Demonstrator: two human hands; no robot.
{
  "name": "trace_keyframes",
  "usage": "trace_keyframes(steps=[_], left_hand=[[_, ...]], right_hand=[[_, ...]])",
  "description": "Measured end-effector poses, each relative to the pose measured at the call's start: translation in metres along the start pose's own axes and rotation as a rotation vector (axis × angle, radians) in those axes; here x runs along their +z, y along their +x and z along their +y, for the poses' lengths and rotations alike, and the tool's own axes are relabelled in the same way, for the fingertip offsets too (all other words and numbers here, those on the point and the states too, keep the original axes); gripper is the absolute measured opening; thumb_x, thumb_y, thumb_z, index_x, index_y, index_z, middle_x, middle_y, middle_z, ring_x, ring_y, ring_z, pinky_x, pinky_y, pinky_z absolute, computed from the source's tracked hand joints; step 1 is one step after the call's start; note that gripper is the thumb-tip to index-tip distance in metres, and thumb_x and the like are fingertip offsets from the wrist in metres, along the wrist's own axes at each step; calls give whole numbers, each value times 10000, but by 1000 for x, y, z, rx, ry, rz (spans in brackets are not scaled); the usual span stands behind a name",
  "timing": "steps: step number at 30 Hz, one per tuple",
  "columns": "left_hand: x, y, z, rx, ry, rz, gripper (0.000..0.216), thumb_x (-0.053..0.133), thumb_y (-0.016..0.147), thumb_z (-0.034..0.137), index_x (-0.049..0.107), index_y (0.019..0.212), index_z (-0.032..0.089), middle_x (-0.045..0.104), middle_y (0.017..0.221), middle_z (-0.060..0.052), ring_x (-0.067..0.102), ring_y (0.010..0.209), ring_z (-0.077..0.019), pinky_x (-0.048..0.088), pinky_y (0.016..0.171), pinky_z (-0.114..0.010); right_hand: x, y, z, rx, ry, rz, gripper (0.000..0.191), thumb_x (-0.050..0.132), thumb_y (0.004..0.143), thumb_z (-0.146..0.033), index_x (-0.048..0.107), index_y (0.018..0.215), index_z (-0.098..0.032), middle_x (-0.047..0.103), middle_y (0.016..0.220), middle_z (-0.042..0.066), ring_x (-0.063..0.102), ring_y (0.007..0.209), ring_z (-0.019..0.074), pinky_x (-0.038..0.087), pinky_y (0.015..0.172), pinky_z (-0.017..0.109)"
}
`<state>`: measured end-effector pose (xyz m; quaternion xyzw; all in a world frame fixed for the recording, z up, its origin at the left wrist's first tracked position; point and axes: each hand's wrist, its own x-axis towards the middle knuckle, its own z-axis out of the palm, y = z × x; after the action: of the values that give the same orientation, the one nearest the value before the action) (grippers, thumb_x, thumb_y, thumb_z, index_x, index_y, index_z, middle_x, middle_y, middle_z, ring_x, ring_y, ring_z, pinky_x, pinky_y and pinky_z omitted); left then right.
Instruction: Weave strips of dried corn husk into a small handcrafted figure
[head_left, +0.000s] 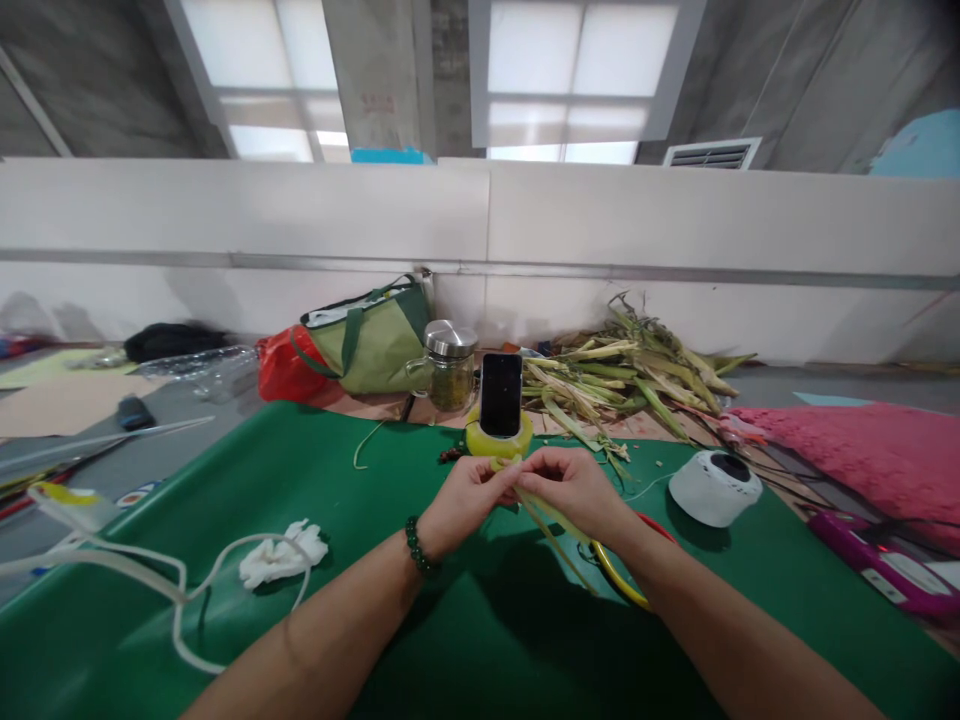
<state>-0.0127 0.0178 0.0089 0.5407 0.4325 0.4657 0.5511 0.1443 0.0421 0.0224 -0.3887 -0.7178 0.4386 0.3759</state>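
Note:
My left hand [471, 498] and my right hand [571, 488] meet over the green mat [315, 480], fingers pinched together on a bundle of pale green leaf strips [541, 515]. The strips trail down and to the right beneath my right hand. A dark bead bracelet [417, 546] circles my left wrist. Just beyond my fingers a black phone [501, 394] stands upright in a yellow round holder [499, 440].
A heap of green and dry leaves [630, 380] lies behind right. A white tape roll [714, 487], a glass jar with metal lid [448, 366], a green bag [367, 338], a red bag [281, 368], pink cloth [877, 450], crumpled white tissue [281, 560] and white tubing [112, 565] surround the mat.

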Motion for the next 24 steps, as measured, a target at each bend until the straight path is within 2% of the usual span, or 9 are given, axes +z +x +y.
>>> trace_keyframes(steps=[2, 6, 11, 16, 20, 24], left_hand=[[0, -2, 3, -12, -12, -16, 337, 710, 649, 445, 693, 726, 117, 673, 698, -50, 605, 682, -154, 481, 672, -279], [1, -4, 9, -43, -97, -100, 234, 692, 621, 334, 691, 722, 123, 689, 700, -56, 638, 703, -172, 497, 749, -315], [4, -4, 6, 13, 13, -49, 257, 667, 671, 382, 665, 673, 125, 692, 696, -63, 649, 706, -188, 500, 727, -312], [5, 1, -1, 3, -10, 12, 348, 692, 648, 469, 636, 622, 126, 645, 587, -32, 622, 605, -158, 499, 652, -285], [7, 4, -2, 3, -111, 107, 395, 752, 571, 492, 601, 566, 127, 576, 532, 12, 536, 525, -104, 486, 594, -256], [8, 3, 0, -44, -164, 76, 426, 779, 534, 508, 608, 568, 119, 575, 562, 10, 518, 545, -97, 483, 594, -250]], right_hand=[[-1, 0, -1, 30, 58, -29, 186, 679, 680, -340, 662, 642, -159, 635, 618, 17, 551, 586, 135, 419, 547, 243], [-7, 2, -1, 186, 222, -130, 277, 716, 649, -414, 649, 673, -146, 629, 593, 11, 513, 500, 100, 395, 501, 235], [-10, 6, 1, 246, 301, -176, 370, 739, 610, -476, 621, 661, -130, 615, 564, 0, 467, 456, 65, 353, 476, 216], [-5, 1, -5, 237, 314, -98, 369, 748, 597, -403, 517, 780, -179, 589, 548, -43, 529, 476, 99, 370, 472, 211], [6, -6, -6, 138, 222, -57, 292, 698, 640, -299, 469, 793, -202, 554, 542, -65, 520, 485, 99, 379, 478, 208], [15, -7, 1, 57, 61, 26, 216, 636, 693, -259, 458, 805, -211, 612, 613, -33, 579, 555, 130, 434, 534, 238]])
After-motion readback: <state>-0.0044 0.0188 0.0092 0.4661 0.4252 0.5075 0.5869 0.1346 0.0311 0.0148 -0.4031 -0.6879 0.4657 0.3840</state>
